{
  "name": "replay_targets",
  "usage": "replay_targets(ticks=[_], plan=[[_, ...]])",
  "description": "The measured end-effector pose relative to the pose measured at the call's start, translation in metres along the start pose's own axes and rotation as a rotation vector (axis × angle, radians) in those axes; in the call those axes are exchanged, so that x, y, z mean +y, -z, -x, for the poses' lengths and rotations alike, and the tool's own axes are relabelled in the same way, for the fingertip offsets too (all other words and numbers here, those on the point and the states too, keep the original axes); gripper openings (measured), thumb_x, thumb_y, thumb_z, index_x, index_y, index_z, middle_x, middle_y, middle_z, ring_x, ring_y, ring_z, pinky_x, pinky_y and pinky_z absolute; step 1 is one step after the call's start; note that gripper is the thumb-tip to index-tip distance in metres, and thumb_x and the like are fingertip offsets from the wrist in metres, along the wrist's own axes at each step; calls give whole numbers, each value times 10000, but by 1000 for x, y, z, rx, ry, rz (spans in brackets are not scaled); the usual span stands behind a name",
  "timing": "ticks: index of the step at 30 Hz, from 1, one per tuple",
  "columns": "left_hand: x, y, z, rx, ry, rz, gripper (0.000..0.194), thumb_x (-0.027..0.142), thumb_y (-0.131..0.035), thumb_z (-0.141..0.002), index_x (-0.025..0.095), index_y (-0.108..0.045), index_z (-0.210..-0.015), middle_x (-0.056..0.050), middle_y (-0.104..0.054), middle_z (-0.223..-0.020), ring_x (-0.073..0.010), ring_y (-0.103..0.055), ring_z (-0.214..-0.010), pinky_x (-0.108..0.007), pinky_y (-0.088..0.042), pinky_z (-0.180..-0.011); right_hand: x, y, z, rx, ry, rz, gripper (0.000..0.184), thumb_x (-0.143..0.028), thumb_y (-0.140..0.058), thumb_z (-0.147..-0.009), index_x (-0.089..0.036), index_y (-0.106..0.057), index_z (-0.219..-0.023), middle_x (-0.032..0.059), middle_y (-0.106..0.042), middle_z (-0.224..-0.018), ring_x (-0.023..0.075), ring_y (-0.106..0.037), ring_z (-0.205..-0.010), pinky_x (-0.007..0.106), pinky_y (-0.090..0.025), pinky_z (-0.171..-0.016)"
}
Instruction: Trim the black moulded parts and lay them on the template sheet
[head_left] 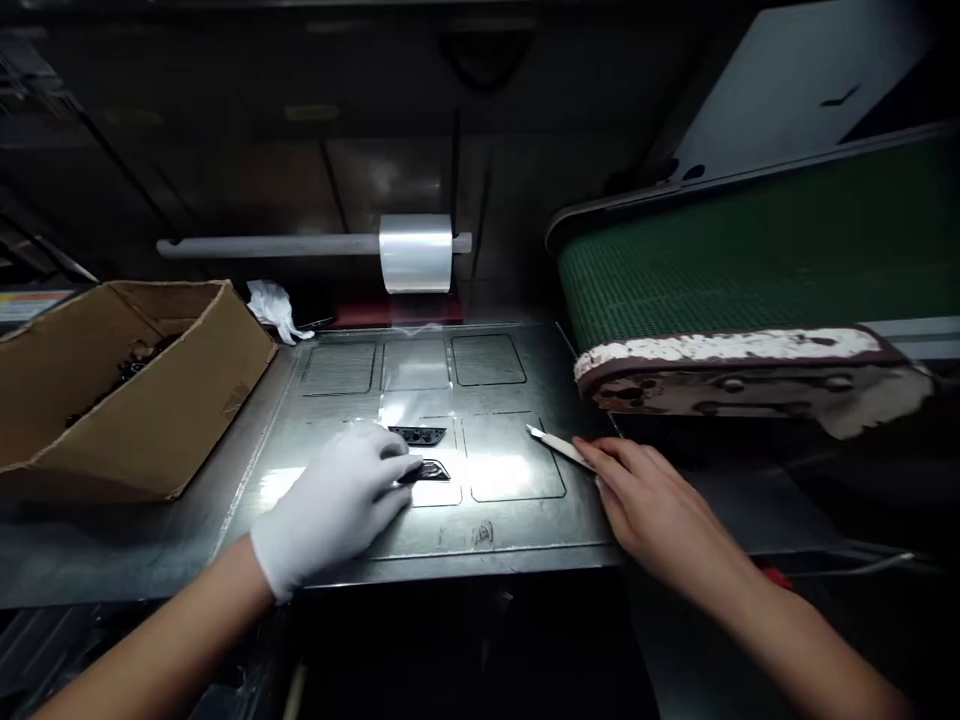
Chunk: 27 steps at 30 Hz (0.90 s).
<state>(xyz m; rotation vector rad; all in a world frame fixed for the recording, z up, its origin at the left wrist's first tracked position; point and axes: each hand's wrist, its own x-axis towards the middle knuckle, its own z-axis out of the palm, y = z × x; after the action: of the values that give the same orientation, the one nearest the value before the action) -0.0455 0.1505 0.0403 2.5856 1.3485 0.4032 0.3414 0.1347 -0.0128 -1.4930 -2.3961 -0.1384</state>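
Parts on panel, box left, conveyor right, roll behind

Green conveyor belt at right, crumpled white scrap

Left hand (gloved) at black part

This looks like a factory workshop, at a single work station. The plainest sign is the broad green belt of a conveyor at the right, its frame patchy and worn (no showroom piece, that one). Behind a metal bench, a roll of shiny film hangs on a bar, and the bench top is marked with rectangular outlines. A cardboard box at the left holds a jumble of dark pieces. The left hand, beside small black parts, wears a white work glove.
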Motion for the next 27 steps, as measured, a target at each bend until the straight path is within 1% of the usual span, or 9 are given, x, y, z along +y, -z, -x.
replay_targets(ticks=[3,8,11,14,17,19,21,23,27], plan=[[17,-2,-11,-69,-52,-118,240,157,-538,-1027,207,-763,-1095,-95,-730,-988,-263,-653,-859,-408,-522,-775,-17,-12,4,112,-53,-111,427,-172,-467,-1036,-97,-628,-1425,175,-660,-1269,344,-618,-1134,510,-555,-975],[24,-4,-13,37,-44,-127,195,63,-590,-931,170,-747,-886,-103,-722,-850,-278,-657,-761,-419,-521,-732,-22,-16,11,255,-100,-197,345,-208,-496,-1049,-126,-660,-1341,160,-669,-1241,328,-620,-1134,501,-541,-991],[31,-5,15,179,-25,-40,234,3,-578,-891,183,-699,-803,-96,-715,-901,-265,-673,-843,-418,-547,-798,-34,-7,21,349,-128,-244,320,-241,-523,-1052,-164,-648,-1336,150,-651,-1266,323,-606,-1173,504,-510,-1033],[50,-14,63,403,22,117,183,58,-586,-955,195,-700,-912,-149,-643,-1271,-301,-627,-1204,-468,-538,-1001,-80,2,36,376,-203,-521,227,-270,-553,-1059,-231,-676,-1246,111,-653,-1235,285,-618,-1171,447,-495,-1038],[74,-33,110,641,133,381,213,97,-718,-919,239,-721,-1079,-122,-531,-1396,-303,-553,-1309,-460,-500,-1045,-155,2,45,-27,-318,-1186,198,-400,-578,-1071,-270,-708,-1144,60,-683,-1117,209,-661,-990,326,-542,-855],[85,-48,133,739,205,455,306,71,-762,-880,272,-748,-1110,-89,-552,-1288,-273,-570,-1227,-421,-489,-1004,-204,-6,44,-369,-391,-1567,336,-552,-618,-1030,-244,-699,-1135,55,-680,-1042,169,-626,-838,273,-520,-695],[90,-60,151,749,236,436,331,79,-773,-874,300,-772,-1120,-64,-591,-1146,-256,-582,-1150,-400,-489,-975,-240,-17,42,-567,-458,-1786,456,-658,-680,-953,-213,-661,-1053,24,-632,-898,134,-547,-723,234,-465,-600],[93,-64,166,707,324,519,303,118,-736,-913,321,-784,-1134,-48,-646,-1078,-244,-614,-1102,-384,-506,-958,-259,-28,43,-678,-512,-1844,512,-705,-723,-894,-213,-607,-972,-18,-551,-781,118,-491,-663,212,-432,-557],[96,-61,195,417,923,1112,340,240,-561,-1022,267,-709,-1327,-39,-735,-1085,-194,-684,-998,-325,-542,-900,-261,-48,47,-817,-466,-1545,473,-690,-716,-897,-226,-634,-938,-4,-587,-813,148,-554,-724,226,-505,-641]])
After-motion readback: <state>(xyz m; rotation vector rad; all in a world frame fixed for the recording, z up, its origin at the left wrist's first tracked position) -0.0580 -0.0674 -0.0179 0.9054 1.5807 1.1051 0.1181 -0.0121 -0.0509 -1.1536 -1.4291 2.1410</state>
